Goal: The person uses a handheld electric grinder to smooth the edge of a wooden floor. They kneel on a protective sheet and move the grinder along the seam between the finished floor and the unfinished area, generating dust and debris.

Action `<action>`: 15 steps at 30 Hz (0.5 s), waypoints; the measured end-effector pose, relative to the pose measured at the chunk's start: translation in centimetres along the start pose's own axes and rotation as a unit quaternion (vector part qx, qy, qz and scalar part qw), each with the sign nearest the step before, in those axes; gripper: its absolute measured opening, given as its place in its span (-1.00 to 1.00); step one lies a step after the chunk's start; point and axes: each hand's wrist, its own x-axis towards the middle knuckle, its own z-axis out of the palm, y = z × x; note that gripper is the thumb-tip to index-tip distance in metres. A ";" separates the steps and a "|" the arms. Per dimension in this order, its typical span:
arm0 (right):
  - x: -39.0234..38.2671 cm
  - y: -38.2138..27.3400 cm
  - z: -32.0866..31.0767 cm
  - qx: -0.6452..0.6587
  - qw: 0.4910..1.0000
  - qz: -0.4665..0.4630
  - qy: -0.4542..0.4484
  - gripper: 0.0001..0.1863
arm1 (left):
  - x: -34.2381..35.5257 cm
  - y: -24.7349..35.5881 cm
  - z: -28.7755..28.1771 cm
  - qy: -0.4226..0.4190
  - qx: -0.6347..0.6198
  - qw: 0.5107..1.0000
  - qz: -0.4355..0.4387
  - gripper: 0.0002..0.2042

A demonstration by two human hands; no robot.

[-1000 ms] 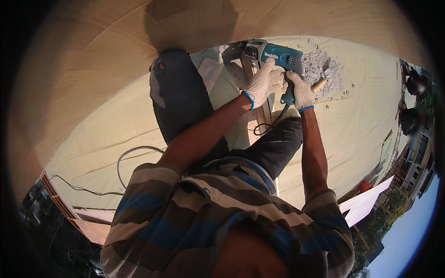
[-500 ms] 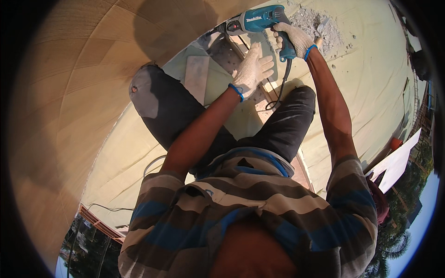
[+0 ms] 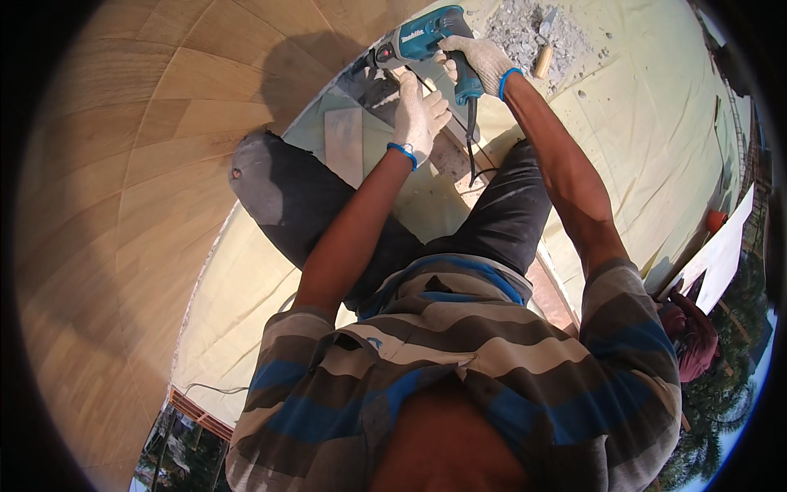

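Note:
My right hand [image 3: 479, 64], in a cream knitted glove with a blue cuff, is wrapped round the rear handle of a teal and grey rotary hammer drill [image 3: 422, 34]. The tool lies sideways, its front end pointing left toward the base of the tiled wall. Just below its front housing is my left hand [image 3: 418, 119], gloved the same way, fingers spread and holding nothing. Whether its fingertips touch the drill I cannot tell. The drill's tip is lost in the dark broken patch [image 3: 373, 88] along the wall's foot. A black power cord [image 3: 471, 139] hangs from the handle.
A tan tiled wall [image 3: 156, 164] curves up on the left. Pale sheeting [image 3: 656, 123] covers the floor. Grey rubble [image 3: 508, 29] lies beyond my right hand, with a wooden-handled trowel [image 3: 543, 61] in it. A flat board [image 3: 343, 143] lies between my knees. At right is another person [image 3: 693, 336] beside a white panel [image 3: 721, 254].
The drill and my right hand have shifted left toward the wall. My left hand has moved up and left, closer to the drill's front. More of the trowel's handle shows.

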 end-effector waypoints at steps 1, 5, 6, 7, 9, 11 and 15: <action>-0.3 0.2 0.5 0.005 1.000 -0.001 -0.006 -0.77 | -0.1 0.4 -0.2 0.013 0.003 1.000 -0.008 0.15; -2.2 1.7 4.1 0.167 0.986 0.004 -0.031 -0.84 | 1.4 0.6 -2.6 0.005 -0.001 1.000 0.016 0.13; -2.8 1.9 5.2 0.196 0.980 0.008 -0.012 -0.84 | 1.6 0.6 -3.3 0.026 0.001 1.000 0.017 0.15; -2.5 2.6 5.5 0.220 0.975 -0.009 -0.006 -0.84 | 1.5 0.9 -3.1 0.043 0.004 0.999 0.014 0.17; -1.7 3.1 5.3 0.210 0.978 -0.006 -0.009 -0.83 | 1.7 1.7 -3.8 0.060 -0.005 0.998 0.012 0.20; -1.3 2.8 4.6 0.207 0.978 0.001 -0.018 -0.81 | 1.9 1.9 -4.5 0.071 -0.019 0.997 0.020 0.23; -1.1 1.2 1.2 0.115 0.993 0.012 -0.033 -0.80 | 1.0 2.3 -3.3 0.052 -0.026 0.998 0.008 0.18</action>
